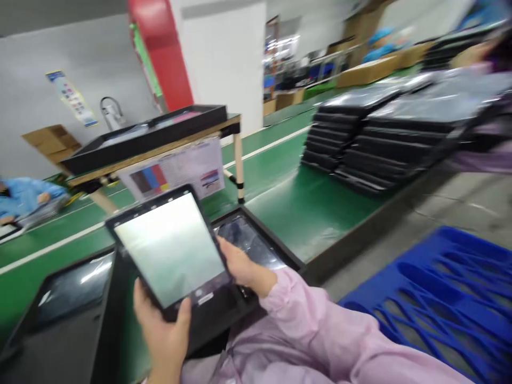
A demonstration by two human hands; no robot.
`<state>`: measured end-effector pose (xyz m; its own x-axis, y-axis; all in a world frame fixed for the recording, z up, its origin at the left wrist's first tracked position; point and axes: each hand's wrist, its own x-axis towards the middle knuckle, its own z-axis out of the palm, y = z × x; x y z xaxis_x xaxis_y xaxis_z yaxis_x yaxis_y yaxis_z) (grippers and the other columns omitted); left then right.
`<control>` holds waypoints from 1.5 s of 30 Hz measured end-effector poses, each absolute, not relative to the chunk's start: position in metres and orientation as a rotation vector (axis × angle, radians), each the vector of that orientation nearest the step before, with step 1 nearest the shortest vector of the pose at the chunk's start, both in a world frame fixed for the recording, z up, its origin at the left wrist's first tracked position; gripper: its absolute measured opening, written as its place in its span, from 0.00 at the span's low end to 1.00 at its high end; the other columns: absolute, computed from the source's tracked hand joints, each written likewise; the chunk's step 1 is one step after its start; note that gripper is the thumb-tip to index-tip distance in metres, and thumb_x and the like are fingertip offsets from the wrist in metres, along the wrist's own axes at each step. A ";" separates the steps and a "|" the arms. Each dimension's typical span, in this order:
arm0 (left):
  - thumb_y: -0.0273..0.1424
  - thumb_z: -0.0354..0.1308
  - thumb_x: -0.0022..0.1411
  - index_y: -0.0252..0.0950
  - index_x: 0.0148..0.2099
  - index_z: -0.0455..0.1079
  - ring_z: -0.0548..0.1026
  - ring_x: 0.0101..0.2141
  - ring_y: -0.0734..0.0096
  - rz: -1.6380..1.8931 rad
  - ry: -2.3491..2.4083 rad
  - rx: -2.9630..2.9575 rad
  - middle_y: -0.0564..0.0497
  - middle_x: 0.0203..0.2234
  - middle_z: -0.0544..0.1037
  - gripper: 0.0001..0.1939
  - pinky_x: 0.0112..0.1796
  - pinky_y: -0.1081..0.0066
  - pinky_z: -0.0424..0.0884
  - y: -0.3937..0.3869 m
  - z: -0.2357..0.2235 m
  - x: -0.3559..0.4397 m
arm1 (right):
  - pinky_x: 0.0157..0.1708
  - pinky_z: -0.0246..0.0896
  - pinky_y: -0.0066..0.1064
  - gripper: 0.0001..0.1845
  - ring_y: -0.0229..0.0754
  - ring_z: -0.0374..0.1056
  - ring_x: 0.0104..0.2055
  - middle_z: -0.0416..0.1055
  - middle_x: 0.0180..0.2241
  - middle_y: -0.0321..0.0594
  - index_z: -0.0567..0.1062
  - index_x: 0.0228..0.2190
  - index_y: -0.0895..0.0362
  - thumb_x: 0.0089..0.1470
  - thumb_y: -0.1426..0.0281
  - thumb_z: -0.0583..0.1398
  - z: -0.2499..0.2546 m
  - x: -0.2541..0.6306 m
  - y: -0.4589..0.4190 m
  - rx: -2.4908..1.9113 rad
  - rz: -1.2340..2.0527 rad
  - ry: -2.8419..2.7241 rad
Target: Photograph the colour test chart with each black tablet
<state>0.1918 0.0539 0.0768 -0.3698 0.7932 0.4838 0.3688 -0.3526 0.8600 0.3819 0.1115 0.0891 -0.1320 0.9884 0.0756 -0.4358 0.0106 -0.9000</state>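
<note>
A black-framed display panel (172, 245) with a pale, whitish-green screen is tilted in front of me, and a small white label shows on its lower border. My left hand (162, 330) grips its lower left edge, thumb over the front. At the right edge, my right hand (242, 266) is closed on the frame; some of its fingers are hidden behind the panel. Behind my right hand lies a black tray (280, 242) with a glossy, film-covered sheet in it. Another black tray (76, 282) with a shiny dark surface is at the left.
Stacks of black trays (360, 144) with clear film stand on the green bench (276, 186) at right. A small raised stand (238, 160) holds another tray. A blue plastic pallet (432, 288) is on the floor. At far left a co-worker's blue sleeve (28, 194) shows.
</note>
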 end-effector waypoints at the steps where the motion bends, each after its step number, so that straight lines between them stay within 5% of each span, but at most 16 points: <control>1: 0.43 0.71 0.50 0.36 0.72 0.44 0.53 0.69 0.43 1.789 1.538 1.556 0.33 0.70 0.50 0.56 0.67 0.50 0.51 0.053 0.079 0.198 | 0.59 0.63 0.53 0.48 0.56 0.71 0.55 0.76 0.50 0.49 0.75 0.51 0.57 0.44 0.31 0.59 0.087 0.383 0.114 -0.764 1.510 -0.992; 4: 0.41 0.74 0.46 0.35 0.71 0.44 0.53 0.69 0.44 1.737 1.574 1.543 0.31 0.68 0.52 0.59 0.67 0.54 0.51 0.052 0.083 0.206 | 0.55 0.68 0.53 0.44 0.58 0.72 0.53 0.80 0.41 0.49 0.78 0.44 0.58 0.44 0.33 0.60 0.082 0.388 0.121 -0.750 1.636 -1.011; 8: 0.40 0.77 0.41 0.31 0.71 0.45 0.55 0.68 0.43 1.677 1.617 1.521 0.29 0.67 0.54 0.64 0.68 0.56 0.50 0.048 0.089 0.205 | 0.57 0.67 0.51 0.42 0.57 0.68 0.59 0.79 0.42 0.47 0.78 0.42 0.55 0.45 0.32 0.58 0.077 0.389 0.126 -0.743 1.662 -1.013; 16: 0.46 0.72 0.46 0.32 0.72 0.34 0.51 0.69 0.41 1.565 1.811 1.800 0.26 0.69 0.47 0.65 0.65 0.45 0.54 0.048 0.086 0.205 | 0.56 0.70 0.52 0.39 0.58 0.67 0.61 0.79 0.43 0.46 0.78 0.37 0.51 0.40 0.31 0.59 0.072 0.382 0.126 -0.782 1.532 -1.000; 32: 0.58 0.67 0.49 0.31 0.73 0.25 0.47 0.70 0.35 1.493 1.946 2.117 0.21 0.68 0.43 0.70 0.64 0.42 0.56 0.050 0.074 0.203 | 0.50 0.73 0.52 0.45 0.58 0.67 0.60 0.79 0.38 0.48 0.79 0.36 0.54 0.42 0.27 0.52 0.082 0.383 0.121 -0.805 1.432 -1.155; 41: 0.55 0.70 0.47 0.30 0.73 0.31 0.43 0.70 0.36 1.575 1.902 2.006 0.23 0.69 0.44 0.69 0.66 0.40 0.49 0.051 0.073 0.207 | 0.50 0.73 0.51 0.43 0.58 0.69 0.58 0.79 0.38 0.45 0.79 0.36 0.53 0.42 0.28 0.56 0.081 0.385 0.121 -0.758 1.498 -1.104; 45: 0.50 0.71 0.50 0.35 0.71 0.42 0.53 0.69 0.43 1.736 1.612 1.796 0.29 0.67 0.53 0.58 0.65 0.46 0.55 0.053 0.070 0.199 | 0.54 0.71 0.51 0.47 0.57 0.66 0.61 0.79 0.44 0.45 0.79 0.46 0.54 0.44 0.29 0.54 0.078 0.386 0.119 -0.760 1.487 -1.115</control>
